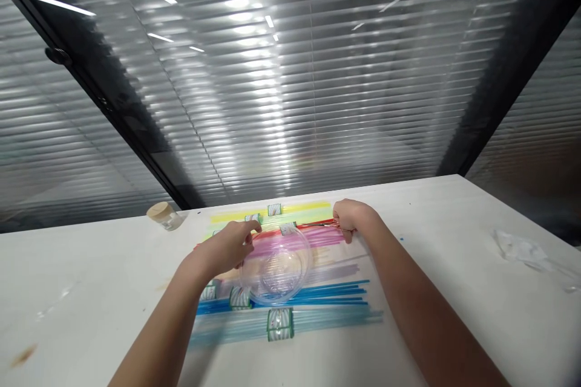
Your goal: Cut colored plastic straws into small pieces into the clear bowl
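Note:
My left hand (232, 246) is curled at the left rim of a clear round plastic bowl (290, 290), its fingers closed on the edge. The bowl sits tilted above bundles of thin coloured plastic sticks and looks slightly blurred. My right hand (348, 217) is closed round a pair of scissors (324, 225), whose thin metal blades point left over the red sticks (270, 233). Pink sticks (324, 236) lie just below those blades. Nearer me are the blue sticks (336, 295) and pale teal sticks (331, 315), the latter wrapped by a paper label (280, 323).
Yellow sticks (304, 207) lie at the back of the white table (436, 290). A small jar with a wooden lid (160, 212) leans at the back left. Crumpled clear plastic (521, 251) rests at the right. Blinds behind glass (290, 103) rise beyond the table.

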`<state>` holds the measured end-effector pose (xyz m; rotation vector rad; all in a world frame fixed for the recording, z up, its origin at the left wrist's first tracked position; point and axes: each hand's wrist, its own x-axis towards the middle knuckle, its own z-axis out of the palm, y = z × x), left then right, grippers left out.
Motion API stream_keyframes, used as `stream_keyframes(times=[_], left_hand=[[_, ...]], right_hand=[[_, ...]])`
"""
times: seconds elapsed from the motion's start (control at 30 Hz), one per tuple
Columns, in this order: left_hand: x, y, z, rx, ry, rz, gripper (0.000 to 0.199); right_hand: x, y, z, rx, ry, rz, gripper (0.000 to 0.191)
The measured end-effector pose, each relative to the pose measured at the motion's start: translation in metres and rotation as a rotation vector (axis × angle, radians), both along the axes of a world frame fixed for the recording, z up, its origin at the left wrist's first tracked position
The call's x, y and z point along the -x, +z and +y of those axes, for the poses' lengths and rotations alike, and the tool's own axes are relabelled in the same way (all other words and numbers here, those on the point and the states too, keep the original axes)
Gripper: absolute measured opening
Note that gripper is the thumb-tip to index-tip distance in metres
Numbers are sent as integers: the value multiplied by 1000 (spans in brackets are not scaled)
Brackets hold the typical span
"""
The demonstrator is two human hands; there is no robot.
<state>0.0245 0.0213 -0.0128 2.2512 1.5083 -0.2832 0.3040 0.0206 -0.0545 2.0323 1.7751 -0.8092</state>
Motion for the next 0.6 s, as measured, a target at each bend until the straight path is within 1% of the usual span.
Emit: stream_keyframes(times=[0.1, 0.2, 0.3, 0.4, 0.5, 0.6], left_hand=[[-1, 1, -2, -13, 12, 11, 42], [-1, 0, -2, -18, 27, 9, 42], [1, -1, -1, -18, 24, -13, 41], [3, -1, -1, -23, 13, -29, 39], [4, 1, -3, -17, 8, -45, 38], [2, 3, -6, -3, 18, -61, 38]], right_hand=[[-1, -1, 0, 50, 22, -4, 16], [-7, -4, 1, 81, 28, 25, 18], [-15, -9, 2, 75, 20, 80, 20], [-24, -12, 2, 35, 5, 161, 18], [-37, -5, -3, -31, -18, 268, 10], [-55, 11, -18, -150, -50, 363, 20]])
